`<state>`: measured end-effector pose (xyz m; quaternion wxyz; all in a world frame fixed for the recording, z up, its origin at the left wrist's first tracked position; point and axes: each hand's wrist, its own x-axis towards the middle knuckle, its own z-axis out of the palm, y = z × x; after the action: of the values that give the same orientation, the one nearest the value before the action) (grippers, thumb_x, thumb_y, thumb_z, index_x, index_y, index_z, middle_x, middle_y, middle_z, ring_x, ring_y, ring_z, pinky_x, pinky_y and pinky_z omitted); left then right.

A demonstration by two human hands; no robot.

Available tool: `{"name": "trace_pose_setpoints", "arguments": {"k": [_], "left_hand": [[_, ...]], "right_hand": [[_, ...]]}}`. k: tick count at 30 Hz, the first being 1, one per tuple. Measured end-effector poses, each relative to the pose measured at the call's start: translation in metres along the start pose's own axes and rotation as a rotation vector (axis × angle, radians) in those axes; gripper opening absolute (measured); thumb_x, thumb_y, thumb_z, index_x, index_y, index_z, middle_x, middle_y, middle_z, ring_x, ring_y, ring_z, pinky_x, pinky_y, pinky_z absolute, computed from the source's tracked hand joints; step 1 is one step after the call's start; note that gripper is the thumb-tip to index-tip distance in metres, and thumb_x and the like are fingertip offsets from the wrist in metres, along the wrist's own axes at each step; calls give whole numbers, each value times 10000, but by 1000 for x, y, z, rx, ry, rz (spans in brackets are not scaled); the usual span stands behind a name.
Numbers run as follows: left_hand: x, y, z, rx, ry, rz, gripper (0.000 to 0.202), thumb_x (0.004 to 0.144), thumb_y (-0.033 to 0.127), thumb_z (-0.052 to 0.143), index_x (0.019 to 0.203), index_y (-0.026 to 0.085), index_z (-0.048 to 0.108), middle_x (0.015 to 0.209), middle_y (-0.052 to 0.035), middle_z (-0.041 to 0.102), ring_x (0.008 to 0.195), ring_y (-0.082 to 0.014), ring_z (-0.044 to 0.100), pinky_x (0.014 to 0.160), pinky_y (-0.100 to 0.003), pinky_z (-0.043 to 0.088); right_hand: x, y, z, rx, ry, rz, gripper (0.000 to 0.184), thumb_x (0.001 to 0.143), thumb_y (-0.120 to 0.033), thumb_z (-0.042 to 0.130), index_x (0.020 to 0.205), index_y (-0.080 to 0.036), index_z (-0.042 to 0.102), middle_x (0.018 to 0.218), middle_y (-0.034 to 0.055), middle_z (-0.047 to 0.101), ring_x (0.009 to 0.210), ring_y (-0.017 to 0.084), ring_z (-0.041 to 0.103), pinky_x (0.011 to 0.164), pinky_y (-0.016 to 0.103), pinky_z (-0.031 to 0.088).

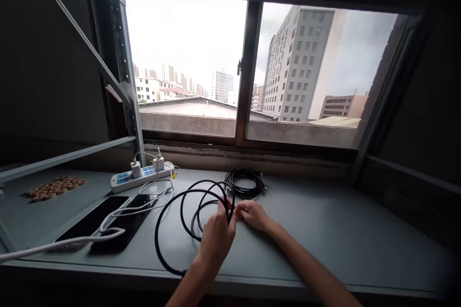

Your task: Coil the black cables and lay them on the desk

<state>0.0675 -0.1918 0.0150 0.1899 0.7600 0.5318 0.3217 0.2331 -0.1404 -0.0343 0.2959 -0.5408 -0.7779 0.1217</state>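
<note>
Loose loops of a black cable point(157, 230) rise over the front middle of the grey shelf. My left hand point(218, 230) is closed around several strands of it, with the loops spreading to the left. One end of the cable hangs near my left wrist. Close beside it, my right hand point(254, 214) has its fingers bent together at the cable; what they pinch is too small to make out. Just behind both hands lies a second black cable point(246, 182), wound in a neat flat coil.
A white power strip point(124, 183) with two plugged chargers stands back left. White cables point(111, 217) run across two dark phone-like slabs point(118, 235). Small brown pieces point(55, 188) lie farther left. Metal shelf posts point(129, 72) and a window point(190, 67) bound the back.
</note>
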Motion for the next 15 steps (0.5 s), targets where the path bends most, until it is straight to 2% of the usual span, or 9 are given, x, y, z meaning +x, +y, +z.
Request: {"name": "trace_pose_setpoints", "arguments": {"k": [4,6,8,12,15], "left_hand": [[-11,-3,-1,167,-98,-45,306,834,238,430,1126,154,461,769,-69,682,755,-244,652,608,-278,394],[-11,-10,5,296,-76,-47,360,835,291,451,1164,143,455,769,-81,683,774,-266,651,637,-301,405],[-8,-19,12,439,-5,-44,410,845,358,447,1189,135,461,787,-102,682,782,-287,648,660,-330,412],[-3,-31,18,462,1,-81,373,879,437,388,1051,159,567,842,-119,678,822,-260,644,678,-314,412],[-5,-33,17,450,-8,-58,474,902,491,301,866,152,630,827,-129,671,828,-244,637,697,-305,403]], "right_hand": [[-7,-2,2,26,43,39,302,768,-41,444,707,-227,673,747,-36,657,754,131,576,666,210,360],[-13,-4,4,22,73,67,288,793,-58,446,723,-225,671,806,-26,662,791,141,575,690,227,368],[-20,-6,7,14,95,92,281,827,-71,435,754,-211,668,864,-10,656,814,146,571,713,247,384],[-34,-12,9,-19,88,97,179,905,-171,482,812,-149,633,889,25,625,817,146,567,767,310,437],[-41,-17,9,-64,68,84,184,916,-273,520,837,-134,611,884,30,612,835,152,575,795,347,462]]}}
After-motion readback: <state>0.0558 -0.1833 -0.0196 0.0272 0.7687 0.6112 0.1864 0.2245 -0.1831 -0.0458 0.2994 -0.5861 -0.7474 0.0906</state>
